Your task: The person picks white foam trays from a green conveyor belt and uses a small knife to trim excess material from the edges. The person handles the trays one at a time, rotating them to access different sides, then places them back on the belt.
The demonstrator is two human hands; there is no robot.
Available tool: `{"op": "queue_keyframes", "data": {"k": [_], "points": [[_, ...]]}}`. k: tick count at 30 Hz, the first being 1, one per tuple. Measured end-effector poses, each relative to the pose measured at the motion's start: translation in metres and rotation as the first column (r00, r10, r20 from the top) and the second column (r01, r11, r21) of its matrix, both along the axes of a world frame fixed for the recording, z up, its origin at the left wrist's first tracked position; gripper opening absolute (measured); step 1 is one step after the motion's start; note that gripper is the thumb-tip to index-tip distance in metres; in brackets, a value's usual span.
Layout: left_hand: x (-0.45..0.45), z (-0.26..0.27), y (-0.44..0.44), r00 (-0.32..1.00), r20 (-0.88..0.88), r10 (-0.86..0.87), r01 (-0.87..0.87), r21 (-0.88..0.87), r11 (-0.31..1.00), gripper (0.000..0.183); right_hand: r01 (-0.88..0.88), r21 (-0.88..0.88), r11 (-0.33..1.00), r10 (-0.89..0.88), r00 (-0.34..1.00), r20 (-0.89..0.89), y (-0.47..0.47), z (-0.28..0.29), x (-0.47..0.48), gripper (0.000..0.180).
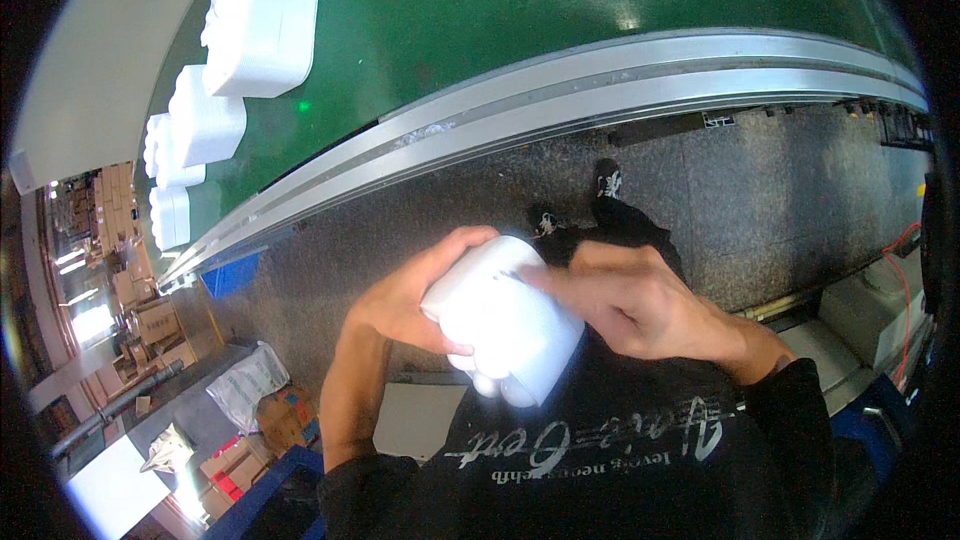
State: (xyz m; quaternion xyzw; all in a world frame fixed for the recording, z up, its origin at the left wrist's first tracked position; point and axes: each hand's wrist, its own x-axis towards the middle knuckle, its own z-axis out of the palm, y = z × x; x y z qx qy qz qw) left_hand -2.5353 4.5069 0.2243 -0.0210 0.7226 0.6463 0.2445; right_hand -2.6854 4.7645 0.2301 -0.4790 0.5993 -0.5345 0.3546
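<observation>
A stack of white molded trays or containers, with a rounded, lobed end, is held in front of my torso. My left hand grips its left side, thumb and fingers spread around it. My right hand is at the right side of the stack, blurred, its fingers curled and one fingertip near a small dark mark on the white surface; whether it touches is unclear. Several similar white stacks stand on the green conveyor belt at the upper left.
A metal conveyor rail curves across the view between the belt and the floor. Cardboard boxes, a white plastic bag and a blue frame lie at the left. At the right are an orange cable and a grey box.
</observation>
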Motion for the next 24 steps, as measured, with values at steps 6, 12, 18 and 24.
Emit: {"op": "queue_keyframes", "data": {"k": [6,12,18,24], "points": [[0.000,0.000,0.002,1.000,0.009,-0.004,0.003,0.011,1.000,0.108,-0.051,-0.004,0.999,0.050,0.992,-0.120,-0.005,-0.007,0.001,0.052],[0.004,0.003,-0.001,1.000,0.014,0.011,-0.011,-0.021,1.000,0.116,-0.162,0.058,0.985,0.163,0.987,-0.013,0.015,0.002,0.001,0.057],[-0.001,0.002,-0.001,0.994,0.110,0.018,-0.022,0.032,0.999,0.111,-0.050,-0.042,0.998,0.047,0.997,-0.068,-0.007,-0.003,-0.003,0.052],[0.003,-0.002,-0.002,0.997,-0.074,0.005,-0.004,0.013,1.000,0.104,-0.277,0.205,0.939,0.292,0.955,-0.051,0.011,0.009,-0.001,0.055]]}}
